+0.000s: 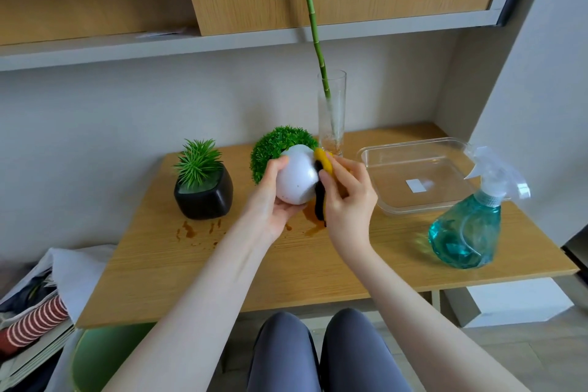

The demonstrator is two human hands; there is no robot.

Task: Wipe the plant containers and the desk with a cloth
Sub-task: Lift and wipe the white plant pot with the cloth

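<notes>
Head view: left hand [270,200] cups white round pot [296,180], tilted, raised above desk [222,264] centre. Right hand [350,197] pinches yellow-black cloth [323,181] against pot's right side. Black pot [203,194] left; glass vase [332,124] far; spray bottle [467,229] right.

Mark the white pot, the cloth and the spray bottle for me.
white pot [294,180], head view, on its round belly.
cloth [325,160], head view, on the yellow top fold.
spray bottle [466,232], head view, on the blue liquid-filled body.
</notes>
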